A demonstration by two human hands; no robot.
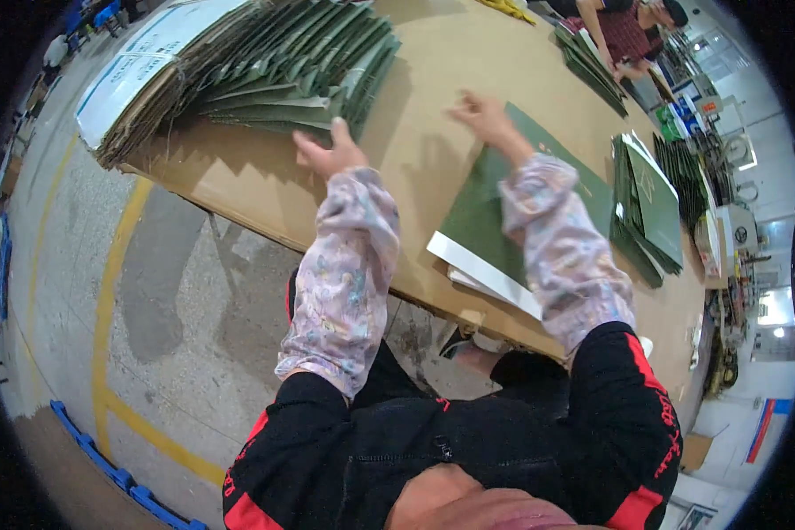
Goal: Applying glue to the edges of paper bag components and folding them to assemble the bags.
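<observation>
My left hand (331, 157) is beside the near end of a fanned stack of folded green paper pieces (296, 66), thumb and fingers apart, holding nothing I can see. Above the brown tabletop, my right hand (484, 117) has its fingers curled together, with nothing visible in them. Beneath my right forearm lies a flat pile of green sheets (481, 208) with white edges and a pale printed mark, partly hidden by the sleeve. Both forearms wear patterned sleeve covers.
A white-topped cardboard bundle (155, 66) leans against the fanned stack. More folded green pieces (649, 199) stand at the right, near another person (627, 35) handling green pieces across the table (433, 53). The near table edge runs before my body.
</observation>
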